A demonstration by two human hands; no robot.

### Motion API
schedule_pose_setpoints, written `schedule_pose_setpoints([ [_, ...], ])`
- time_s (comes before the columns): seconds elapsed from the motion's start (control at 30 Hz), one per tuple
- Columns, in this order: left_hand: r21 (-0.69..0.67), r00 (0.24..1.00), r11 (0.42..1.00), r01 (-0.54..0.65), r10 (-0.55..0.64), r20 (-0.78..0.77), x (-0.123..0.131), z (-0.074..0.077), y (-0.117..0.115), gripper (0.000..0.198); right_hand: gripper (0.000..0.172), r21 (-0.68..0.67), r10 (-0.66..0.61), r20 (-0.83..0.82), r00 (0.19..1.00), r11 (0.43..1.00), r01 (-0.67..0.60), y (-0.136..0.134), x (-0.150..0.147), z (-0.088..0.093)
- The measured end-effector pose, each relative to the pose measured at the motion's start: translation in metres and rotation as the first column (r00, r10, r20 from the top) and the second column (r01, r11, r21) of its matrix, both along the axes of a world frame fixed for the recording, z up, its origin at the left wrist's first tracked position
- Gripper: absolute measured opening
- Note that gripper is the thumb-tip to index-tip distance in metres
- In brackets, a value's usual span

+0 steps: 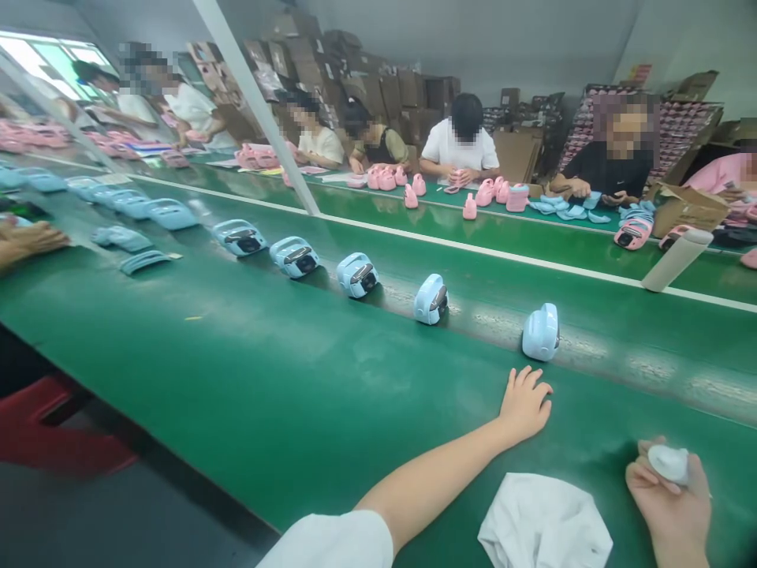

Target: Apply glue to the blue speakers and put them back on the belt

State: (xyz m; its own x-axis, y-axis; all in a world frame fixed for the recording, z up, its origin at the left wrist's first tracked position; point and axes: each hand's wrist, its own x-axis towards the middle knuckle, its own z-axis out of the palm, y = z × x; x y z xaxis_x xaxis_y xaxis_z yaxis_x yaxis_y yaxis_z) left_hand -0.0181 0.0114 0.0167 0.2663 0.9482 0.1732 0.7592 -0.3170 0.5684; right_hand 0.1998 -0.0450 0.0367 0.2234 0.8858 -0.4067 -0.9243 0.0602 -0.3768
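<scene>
My left hand (526, 404) is stretched over the green table with its fingers spread and nothing in them. Just beyond its fingertips stands a light blue plastic housing (539, 333) with a carrying handle, apart from the hand. At the lower right, my right hand (671, 489) is closed around a small white rounded object (669, 462); its kind is not clear. A crumpled white cloth (545, 522) lies on the table between my forearms. Further left along the belt sit more blue housings with dark fronts, such as this blue housing (357, 275).
A belt (490, 319) runs along the table's far side. Blue curved parts (145, 262) lie at left, near a co-worker's hands (35, 241). A slanted white post (260, 110) rises beyond the belt. Across sit several people with pink housings (384, 178). A pale cylinder (677, 260) stands at right.
</scene>
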Motion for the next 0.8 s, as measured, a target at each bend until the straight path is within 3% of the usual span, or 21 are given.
schedule_pose_setpoints([
  [0.47,-0.002,0.999,1.000,-0.015,0.015,-0.041,-0.004,0.004,-0.001,0.023,0.042,0.007,0.076,-0.023,0.997,0.997,-0.076,0.001,-0.005,-0.001],
  [0.73,-0.012,0.997,1.000,0.009,-0.010,-0.071,-0.014,0.010,-0.007,0.022,0.022,-0.058,0.046,-0.067,0.997,0.997,-0.050,-0.001,-0.020,-0.001],
  [0.8,-0.013,0.998,1.000,0.019,-0.020,-0.068,-0.018,0.009,-0.006,0.023,0.027,-0.062,0.025,-0.073,0.997,0.998,-0.029,-0.001,-0.023,-0.002],
])
